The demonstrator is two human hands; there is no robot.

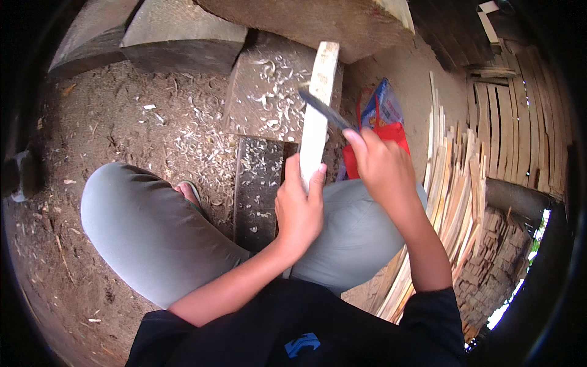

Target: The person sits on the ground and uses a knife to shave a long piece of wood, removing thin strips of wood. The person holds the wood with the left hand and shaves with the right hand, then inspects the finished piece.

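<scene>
A pale, flat strip of wood (316,131) points away from me, its near end gripped by my left hand (299,205). Its far end reaches the big wooden block in front. In my right hand (380,165) is a knife, with the handle hidden inside the closed fingers. The dark knife blade (325,110) lies across the strip at a slant, its tip past the strip's left edge. Whether the cutting edge bites into the wood cannot be made out. Curled wood shavings (275,92) cover the low wooden block (251,119) beneath the strip.
Large timber blocks (183,40) stand ahead, one thick slab (312,21) overhanging the workspace. To my right lean many long wooden strips (455,189). A red and blue bag (385,119) sits behind my right hand. Shavings litter the dirt floor (134,128). A dark plank (258,183) runs between my knees.
</scene>
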